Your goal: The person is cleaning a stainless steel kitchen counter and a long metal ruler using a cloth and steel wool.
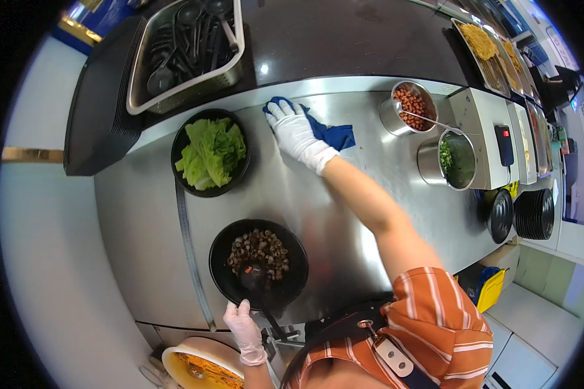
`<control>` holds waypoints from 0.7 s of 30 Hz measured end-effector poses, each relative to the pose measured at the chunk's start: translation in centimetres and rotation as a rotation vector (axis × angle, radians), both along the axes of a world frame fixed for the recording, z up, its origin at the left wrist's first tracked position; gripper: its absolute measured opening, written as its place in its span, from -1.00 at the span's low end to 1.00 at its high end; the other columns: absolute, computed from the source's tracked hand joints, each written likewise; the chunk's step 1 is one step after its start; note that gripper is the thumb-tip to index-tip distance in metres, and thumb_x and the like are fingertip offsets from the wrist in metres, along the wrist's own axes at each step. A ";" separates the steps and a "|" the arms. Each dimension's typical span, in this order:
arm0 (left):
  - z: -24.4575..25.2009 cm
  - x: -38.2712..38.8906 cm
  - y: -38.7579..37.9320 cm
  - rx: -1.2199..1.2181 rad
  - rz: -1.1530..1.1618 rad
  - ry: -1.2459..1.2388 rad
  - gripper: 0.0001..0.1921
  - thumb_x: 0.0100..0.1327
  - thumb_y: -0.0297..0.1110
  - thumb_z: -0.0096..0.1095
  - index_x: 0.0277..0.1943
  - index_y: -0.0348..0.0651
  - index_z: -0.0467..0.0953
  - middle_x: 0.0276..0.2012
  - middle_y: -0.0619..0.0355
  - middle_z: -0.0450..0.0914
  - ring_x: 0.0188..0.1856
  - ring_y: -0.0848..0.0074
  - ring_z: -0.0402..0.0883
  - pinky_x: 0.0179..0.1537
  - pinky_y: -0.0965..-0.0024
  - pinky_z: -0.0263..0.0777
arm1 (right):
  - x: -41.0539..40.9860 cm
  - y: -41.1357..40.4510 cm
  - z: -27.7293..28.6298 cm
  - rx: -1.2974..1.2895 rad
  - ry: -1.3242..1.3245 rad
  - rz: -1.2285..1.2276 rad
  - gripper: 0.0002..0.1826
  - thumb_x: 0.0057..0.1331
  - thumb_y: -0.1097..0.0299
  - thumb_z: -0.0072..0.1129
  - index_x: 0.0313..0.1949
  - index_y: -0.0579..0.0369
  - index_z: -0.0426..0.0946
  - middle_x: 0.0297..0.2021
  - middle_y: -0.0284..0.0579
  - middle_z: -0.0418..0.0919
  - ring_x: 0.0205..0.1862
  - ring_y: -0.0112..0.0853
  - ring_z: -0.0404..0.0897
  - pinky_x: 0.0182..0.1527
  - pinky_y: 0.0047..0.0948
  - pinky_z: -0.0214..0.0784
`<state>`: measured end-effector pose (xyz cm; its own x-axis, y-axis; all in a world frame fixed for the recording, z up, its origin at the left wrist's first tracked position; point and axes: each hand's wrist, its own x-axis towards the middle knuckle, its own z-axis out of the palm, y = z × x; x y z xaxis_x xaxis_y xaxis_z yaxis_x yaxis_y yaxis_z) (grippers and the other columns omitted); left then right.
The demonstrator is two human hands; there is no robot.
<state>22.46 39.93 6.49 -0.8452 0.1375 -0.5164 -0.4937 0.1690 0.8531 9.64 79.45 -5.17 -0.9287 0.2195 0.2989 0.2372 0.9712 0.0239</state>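
Note:
My left hand (243, 323), in a thin white glove, pinches the near rim of a black bowl (297, 277). In that bowl lie many small snails (267, 245), and a black ladle (270, 316) rests there with its handle over the near rim. Reaching far across the steel worktop (340, 209), my right hand (294, 131), also gloved, presses on a crumpled blue cloth (340, 137) near the raised back edge. Part of the cloth is hidden under the palm. To its left stands a black bowl (246, 163) of green lettuce leaves (211, 150).
Steel pots with peanuts (411, 104) and chopped greens (446, 155) stand right, beside a white box (482, 131). Black bowls (535, 214) are stacked farther right. A steel bin of black ladles (190, 44) and black trays (97, 97) sit upper left. A tub (199, 345) holds orange shreds below.

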 end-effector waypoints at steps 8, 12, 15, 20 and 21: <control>0.3 0.1 0.5 -0.026 0.013 -0.008 -0.73 0.27 -0.54 -0.01 -0.02 -0.28 0.56 -0.25 0.32 0.60 -0.35 0.71 0.47 -0.35 0.63 0.31 | 12.7 1.9 1.4 -0.159 0.155 -0.401 -0.62 0.24 0.37 -0.02 0.07 0.06 0.46 0.09 -0.10 0.45 0.22 -0.17 0.36 0.27 -0.02 0.07; 3.2 -0.6 1.3 -0.054 0.027 -0.025 -0.74 0.31 -0.50 -0.05 -0.02 -0.33 0.55 -0.24 0.27 0.60 -0.30 0.67 0.48 -0.27 0.60 0.34 | 23.9 -0.5 1.5 -0.163 -0.031 -0.651 -0.49 0.23 0.34 0.03 0.20 0.04 0.37 0.26 -0.08 0.31 0.31 -0.11 0.26 0.31 0.09 -0.01; 4.4 -1.1 1.4 -0.073 0.009 0.144 -0.76 0.33 -0.44 -0.04 -0.07 -0.30 0.55 -0.27 0.28 0.59 -0.34 0.69 0.46 -0.32 0.59 0.32 | 29.6 -2.8 1.7 -0.123 -0.201 -0.684 -0.43 0.23 0.30 0.06 0.27 0.03 0.34 0.36 -0.04 0.21 0.36 -0.04 0.20 0.33 0.15 -0.04; 4.7 -2.2 -2.2 -0.033 0.178 0.137 -0.79 0.31 -0.45 0.07 -0.06 -0.26 0.57 -0.30 0.28 0.58 -0.32 0.65 0.48 -0.32 0.56 0.34 | 25.8 -10.4 8.7 -0.520 0.185 -0.095 -0.58 0.09 0.50 0.16 0.01 0.16 0.51 -0.11 0.05 0.57 -0.11 -0.01 0.54 -0.03 -0.11 0.40; 4.1 -2.2 -3.0 0.011 0.251 0.107 -0.79 0.29 -0.47 0.09 -0.06 -0.26 0.58 -0.31 0.28 0.58 -0.33 0.65 0.48 -0.32 0.55 0.34 | 24.2 -13.4 8.4 -0.620 0.289 0.069 -0.68 0.09 0.48 0.15 -0.11 0.19 0.52 -0.31 -0.01 0.59 -0.30 -0.04 0.58 -0.21 -0.16 0.46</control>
